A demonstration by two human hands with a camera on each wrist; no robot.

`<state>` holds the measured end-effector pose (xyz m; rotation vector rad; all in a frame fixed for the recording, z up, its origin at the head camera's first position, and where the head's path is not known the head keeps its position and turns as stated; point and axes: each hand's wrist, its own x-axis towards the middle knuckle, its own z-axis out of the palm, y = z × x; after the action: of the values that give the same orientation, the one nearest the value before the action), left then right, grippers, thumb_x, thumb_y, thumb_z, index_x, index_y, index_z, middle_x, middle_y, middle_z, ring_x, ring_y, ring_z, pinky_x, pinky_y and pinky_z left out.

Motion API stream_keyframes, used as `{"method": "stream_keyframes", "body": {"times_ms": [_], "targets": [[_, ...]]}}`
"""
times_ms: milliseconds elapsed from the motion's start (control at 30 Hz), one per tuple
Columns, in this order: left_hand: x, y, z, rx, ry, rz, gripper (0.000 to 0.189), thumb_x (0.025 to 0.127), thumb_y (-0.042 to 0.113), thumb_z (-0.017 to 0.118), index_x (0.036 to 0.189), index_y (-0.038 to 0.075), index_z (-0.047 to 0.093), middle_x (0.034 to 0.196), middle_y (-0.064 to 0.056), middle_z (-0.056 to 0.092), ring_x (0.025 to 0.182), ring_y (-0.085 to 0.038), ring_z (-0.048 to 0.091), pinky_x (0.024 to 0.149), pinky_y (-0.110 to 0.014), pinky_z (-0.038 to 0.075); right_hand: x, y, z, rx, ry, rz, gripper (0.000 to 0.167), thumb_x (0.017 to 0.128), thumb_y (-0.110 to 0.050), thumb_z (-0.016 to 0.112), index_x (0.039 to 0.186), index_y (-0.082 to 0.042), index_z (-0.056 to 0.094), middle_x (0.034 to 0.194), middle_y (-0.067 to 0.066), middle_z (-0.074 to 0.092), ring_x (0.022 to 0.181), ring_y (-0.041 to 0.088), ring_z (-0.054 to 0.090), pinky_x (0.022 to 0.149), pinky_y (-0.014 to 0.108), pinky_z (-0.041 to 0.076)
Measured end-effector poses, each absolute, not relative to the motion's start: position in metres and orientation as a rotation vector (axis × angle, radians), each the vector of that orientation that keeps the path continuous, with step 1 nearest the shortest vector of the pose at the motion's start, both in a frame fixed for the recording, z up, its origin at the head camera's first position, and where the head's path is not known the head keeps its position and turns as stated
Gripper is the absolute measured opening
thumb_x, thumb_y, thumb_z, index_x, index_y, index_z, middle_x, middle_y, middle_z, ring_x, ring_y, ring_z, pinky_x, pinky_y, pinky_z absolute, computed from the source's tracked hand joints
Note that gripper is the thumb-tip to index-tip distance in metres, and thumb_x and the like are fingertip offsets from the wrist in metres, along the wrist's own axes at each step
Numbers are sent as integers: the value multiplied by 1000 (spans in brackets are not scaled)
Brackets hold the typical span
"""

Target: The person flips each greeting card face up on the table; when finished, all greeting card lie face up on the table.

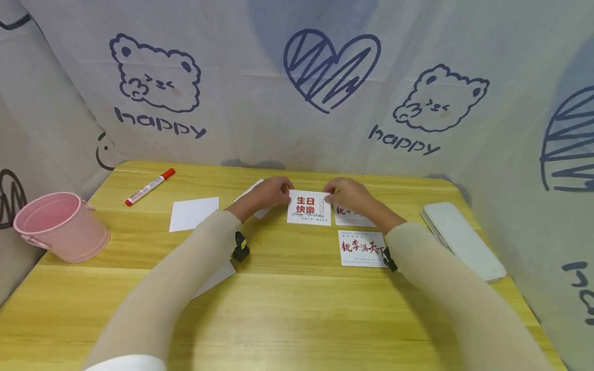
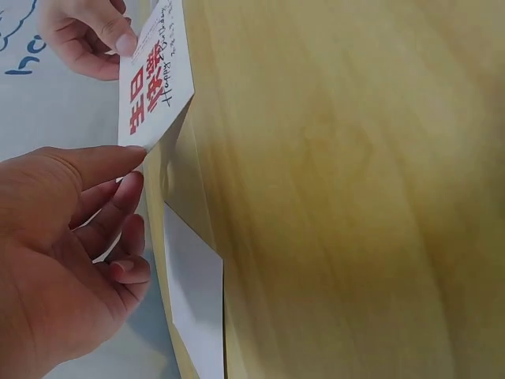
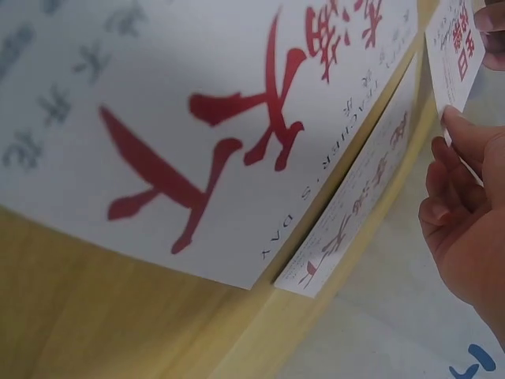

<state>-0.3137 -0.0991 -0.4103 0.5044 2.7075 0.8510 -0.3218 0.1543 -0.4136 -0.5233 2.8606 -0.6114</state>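
A white birthday card (image 1: 306,219) with red characters is held up between both hands near the table's far edge. My left hand (image 1: 274,192) pinches its left side between thumb and fingers, which the left wrist view shows at the card's corner. On the opposite side, my right hand (image 1: 350,195) pinches the card's edge. Two cards with red brush characters lie to the right: a nearer card (image 1: 359,250) and a farther card (image 1: 350,219), partly hidden by the right hand and wrist. Beside the left hand lies a blank white card (image 1: 262,212), partly covered by the arm.
Another blank card (image 1: 194,212) lies farther left, and one more (image 1: 217,280) shows beneath the left forearm. A pink bucket (image 1: 69,232) and a red-capped marker (image 1: 150,187) are at the left. A white case (image 1: 464,239) sits at the right. A printed curtain (image 1: 246,77) hangs behind the table.
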Motion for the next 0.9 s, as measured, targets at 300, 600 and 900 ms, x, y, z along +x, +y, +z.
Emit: {"method": "stream_keyframes", "body": {"times_ms": [300, 600, 900], "targets": [[-322, -100, -416, 561, 2719, 732, 35, 98, 18, 65, 131, 6, 61, 118, -10, 66, 109, -25, 60, 96, -40, 48, -331, 149, -421, -585, 2889, -461, 27, 97, -27, 69, 120, -13, 70, 115, 3, 68, 99, 18, 62, 95, 40, 51], [-325, -98, -421, 568, 2763, 620, 33, 98, 22, 67, 129, 11, 65, 124, -8, 66, 121, -28, 53, 109, -45, 38, -334, 150, -425, -633, 2897, -343, 28, 97, -30, 68, 121, -15, 71, 118, 2, 67, 101, 20, 62, 97, 42, 50], [-324, -126, -407, 609, 2779, 794, 36, 100, 16, 62, 133, 2, 61, 130, -18, 64, 123, -33, 57, 109, -47, 41, -333, 144, -418, -637, 2900, -448, 32, 100, -29, 64, 129, -15, 67, 118, 1, 65, 99, 18, 59, 91, 39, 50]]}}
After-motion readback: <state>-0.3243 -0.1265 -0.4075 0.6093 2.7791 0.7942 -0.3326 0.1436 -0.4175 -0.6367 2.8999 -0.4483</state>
